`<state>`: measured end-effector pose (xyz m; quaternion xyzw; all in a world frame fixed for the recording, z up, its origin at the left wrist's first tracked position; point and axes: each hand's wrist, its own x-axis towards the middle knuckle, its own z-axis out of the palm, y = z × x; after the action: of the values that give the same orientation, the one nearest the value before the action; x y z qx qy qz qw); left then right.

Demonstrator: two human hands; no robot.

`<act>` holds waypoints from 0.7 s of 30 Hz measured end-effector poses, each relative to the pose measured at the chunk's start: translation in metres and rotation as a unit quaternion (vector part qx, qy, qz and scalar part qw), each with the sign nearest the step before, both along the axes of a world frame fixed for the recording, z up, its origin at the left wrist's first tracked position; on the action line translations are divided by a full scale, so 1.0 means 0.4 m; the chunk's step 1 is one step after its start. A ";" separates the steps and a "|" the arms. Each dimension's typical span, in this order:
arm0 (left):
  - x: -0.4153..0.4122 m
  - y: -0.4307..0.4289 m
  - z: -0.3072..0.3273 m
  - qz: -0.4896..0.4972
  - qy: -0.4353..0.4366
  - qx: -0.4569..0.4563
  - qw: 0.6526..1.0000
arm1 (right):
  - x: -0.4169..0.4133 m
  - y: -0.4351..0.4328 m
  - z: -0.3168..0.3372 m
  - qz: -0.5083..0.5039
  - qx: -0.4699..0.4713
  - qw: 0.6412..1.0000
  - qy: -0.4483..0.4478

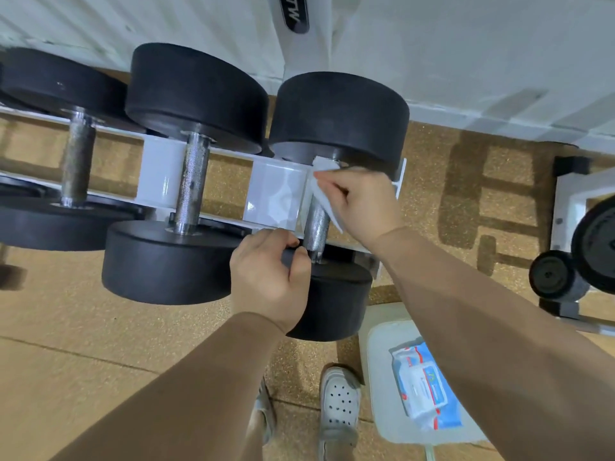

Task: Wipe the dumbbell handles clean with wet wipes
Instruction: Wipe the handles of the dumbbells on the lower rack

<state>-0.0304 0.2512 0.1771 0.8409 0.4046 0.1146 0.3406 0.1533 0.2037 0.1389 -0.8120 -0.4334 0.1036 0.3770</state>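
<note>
A white tray on the floor holds a pack of wet wipes. A white rack holds the dumbbells. The right hand curls its fingers round a white wipe and presses it on the shiny handle of the dumbbell at the rack's right end. The left hand grips the edge of that dumbbell's near black weight.

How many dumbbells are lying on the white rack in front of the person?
3: the left dumbbell, the middle dumbbell, and the right dumbbell, whose handle the right hand rubs with a wipe. More may be hidden beyond the left edge.
</note>
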 end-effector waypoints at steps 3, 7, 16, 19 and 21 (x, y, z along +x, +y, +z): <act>0.000 0.002 0.001 -0.002 -0.004 -0.002 1.000 | -0.004 -0.005 -0.010 -0.029 0.001 0.999 0.042; -0.002 0.003 -0.001 -0.010 0.001 0.001 1.000 | -0.052 -0.078 -0.016 0.130 -0.044 0.989 0.062; 0.001 0.002 -0.001 -0.006 -0.018 0.002 1.000 | -0.018 -0.002 -0.025 -0.056 0.005 0.993 0.102; 0.000 0.004 -0.008 -0.008 -0.023 0.010 1.000 | -0.051 -0.059 -0.028 0.037 -0.015 0.989 0.146; -0.001 0.003 -0.010 -0.007 -0.022 0.014 1.000 | -0.060 -0.086 -0.026 0.102 -0.038 0.983 0.150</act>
<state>-0.0308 0.2525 0.1729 0.8457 0.3898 0.1360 0.3383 0.1291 0.1694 0.1283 -0.7528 -0.4477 0.2789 0.3939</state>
